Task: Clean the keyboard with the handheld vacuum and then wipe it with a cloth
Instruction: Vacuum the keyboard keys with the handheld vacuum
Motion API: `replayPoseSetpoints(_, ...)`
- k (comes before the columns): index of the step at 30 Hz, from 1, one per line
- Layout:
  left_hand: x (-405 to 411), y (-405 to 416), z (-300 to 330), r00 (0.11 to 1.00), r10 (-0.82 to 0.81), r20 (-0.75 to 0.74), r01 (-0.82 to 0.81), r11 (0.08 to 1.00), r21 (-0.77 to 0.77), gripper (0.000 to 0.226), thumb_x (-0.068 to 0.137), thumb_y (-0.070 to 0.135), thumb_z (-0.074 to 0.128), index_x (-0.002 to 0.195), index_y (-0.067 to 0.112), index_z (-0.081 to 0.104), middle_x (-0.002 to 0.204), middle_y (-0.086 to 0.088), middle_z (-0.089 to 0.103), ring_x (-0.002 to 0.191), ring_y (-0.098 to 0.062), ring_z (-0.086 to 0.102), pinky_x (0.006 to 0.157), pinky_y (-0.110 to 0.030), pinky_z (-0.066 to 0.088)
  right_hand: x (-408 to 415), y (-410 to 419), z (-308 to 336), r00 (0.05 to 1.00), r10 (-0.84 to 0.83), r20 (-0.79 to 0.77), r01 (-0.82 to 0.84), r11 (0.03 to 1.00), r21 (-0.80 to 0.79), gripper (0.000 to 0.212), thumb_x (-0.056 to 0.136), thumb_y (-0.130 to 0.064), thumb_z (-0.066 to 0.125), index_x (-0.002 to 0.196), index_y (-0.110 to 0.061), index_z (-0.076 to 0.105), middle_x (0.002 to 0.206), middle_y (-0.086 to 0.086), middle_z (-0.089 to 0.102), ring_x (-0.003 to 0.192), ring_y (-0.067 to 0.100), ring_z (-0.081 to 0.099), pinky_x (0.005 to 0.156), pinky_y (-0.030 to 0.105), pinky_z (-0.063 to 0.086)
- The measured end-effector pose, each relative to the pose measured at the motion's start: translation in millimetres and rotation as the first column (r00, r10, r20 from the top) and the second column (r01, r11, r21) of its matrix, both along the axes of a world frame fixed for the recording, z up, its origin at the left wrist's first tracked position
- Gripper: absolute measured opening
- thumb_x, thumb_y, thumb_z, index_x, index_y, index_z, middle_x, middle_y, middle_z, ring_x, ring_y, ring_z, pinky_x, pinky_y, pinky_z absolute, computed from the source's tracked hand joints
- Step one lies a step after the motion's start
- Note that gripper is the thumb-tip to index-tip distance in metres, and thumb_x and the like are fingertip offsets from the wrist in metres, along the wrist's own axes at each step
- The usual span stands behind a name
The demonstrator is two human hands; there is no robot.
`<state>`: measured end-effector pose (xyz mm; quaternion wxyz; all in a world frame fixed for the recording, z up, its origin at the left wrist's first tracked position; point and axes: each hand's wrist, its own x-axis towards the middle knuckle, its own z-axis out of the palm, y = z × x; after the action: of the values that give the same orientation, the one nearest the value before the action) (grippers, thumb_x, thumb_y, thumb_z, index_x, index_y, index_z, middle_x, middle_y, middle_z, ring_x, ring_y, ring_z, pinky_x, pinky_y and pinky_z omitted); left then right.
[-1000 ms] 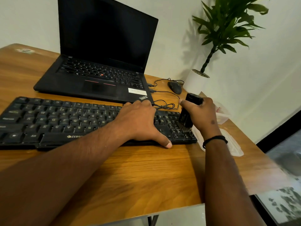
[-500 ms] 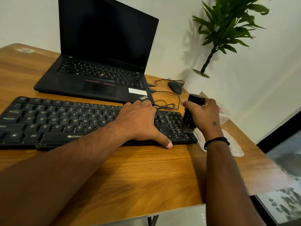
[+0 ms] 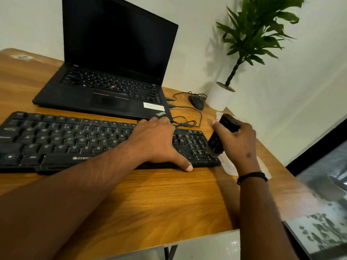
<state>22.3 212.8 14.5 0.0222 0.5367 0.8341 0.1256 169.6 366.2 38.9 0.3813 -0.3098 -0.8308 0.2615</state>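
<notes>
Right hand point(image 3: 238, 143), grip clenched round the vacuum point(image 3: 222, 136), has slid back to the keyboard's point(image 3: 75, 139) right edge on the desk point(image 3: 150, 199), left hand point(image 3: 155, 143) pressing flat — vacuuming continues, cloth point(image 3: 230, 167) waits alongside.

An office or home desk corner. A wooden desk point(image 3: 150, 199) against a plain white wall carries an open laptop point(image 3: 105, 76), a separate keyboard point(image 3: 56, 139) in front of it and a wired mouse point(image 3: 196, 102). A potted plant point(image 3: 244, 53) stands in the corner.
</notes>
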Motion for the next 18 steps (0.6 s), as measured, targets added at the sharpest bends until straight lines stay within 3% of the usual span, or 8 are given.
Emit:
replayPoseSetpoints(4,0,1,0,1.0,0.003,0.007,-0.003,1.0,-0.003,0.127,0.041,0.103,0.053,0.136,0.02,0.054,0.136,0.005,0.05,0.121,-0.02,0.049,0.098,-0.043,0.043,14,-1,1,0.998,0.066,0.017,-0.064,0.991,-0.119,0.014,0.086,-0.034,0.074,0.086,-0.026,0.062,0.085,-0.006,0.066,0.082,0.004,0.062,0.069,0.024,0.051)
replayPoseSetpoints(7,0,0,1,1.0,0.007,0.008,-0.006,1.0,-0.004,0.126,0.04,0.103,0.053,0.135,0.02,0.056,0.135,0.005,0.051,0.12,-0.02,0.05,0.097,-0.043,0.044,13,-3,3,0.998,0.056,0.002,-0.056,0.998,-0.01,0.022,0.088,-0.039,0.071,0.077,-0.022,0.064,0.072,-0.007,0.064,0.067,-0.004,0.059,0.06,0.012,0.046)
replayPoseSetpoints(11,1,1,1,1.0,0.006,0.005,-0.006,1.0,0.001,0.124,0.038,0.104,0.052,0.131,0.022,0.058,0.131,0.006,0.052,0.116,-0.02,0.05,0.094,-0.042,0.044,7,-5,2,0.985,0.141,0.101,-0.128,0.984,-0.124,0.018,0.086,-0.04,0.072,0.084,-0.025,0.065,0.083,-0.004,0.068,0.082,0.006,0.065,0.067,0.026,0.054)
replayPoseSetpoints(14,1,1,2,1.0,0.012,0.004,-0.012,1.0,-0.001,0.124,0.039,0.103,0.053,0.132,0.021,0.058,0.131,0.005,0.052,0.117,-0.02,0.051,0.094,-0.041,0.045,4,-4,5,0.992,0.105,0.066,-0.104,0.994,-0.02,0.025,0.088,-0.045,0.07,0.083,-0.02,0.067,0.077,-0.003,0.068,0.076,0.008,0.065,0.062,0.026,0.053)
replayPoseSetpoints(18,2,1,2,1.0,0.012,0.002,-0.012,1.0,-0.006,0.124,0.038,0.104,0.053,0.131,0.022,0.058,0.13,0.005,0.052,0.116,-0.02,0.05,0.094,-0.042,0.045,1,-8,5,0.973,0.19,0.132,-0.175,0.978,-0.115,0.024,0.086,-0.044,0.072,0.084,-0.022,0.065,0.08,-0.003,0.069,0.079,0.006,0.067,0.059,0.025,0.053)
